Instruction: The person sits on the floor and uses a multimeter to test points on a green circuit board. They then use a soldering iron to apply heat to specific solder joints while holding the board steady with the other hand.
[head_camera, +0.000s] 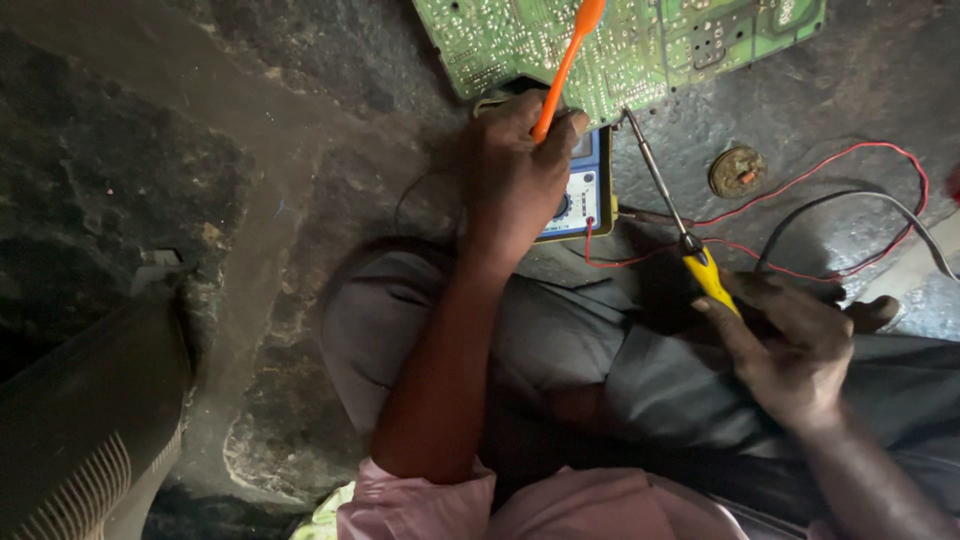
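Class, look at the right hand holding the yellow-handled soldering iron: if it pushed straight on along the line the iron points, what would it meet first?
The right hand aims the soldering iron up-left; its tip would likely first meet the green circuit board edge, though height above it is unclear.

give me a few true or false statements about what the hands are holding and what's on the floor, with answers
1. The left hand holds an orange tool. True.
2. The right hand holds a blue-handled hammer. False: it holds a yellow-handled soldering iron with a thin metal shaft.
3. The iron's tip points at the edge of the green circuit board. True.
4. The multimeter lies far to the left, beside the dark casing. False: it lies just under the board, partly behind the left hand.
5. Red and black wires run across the floor on the right. True.
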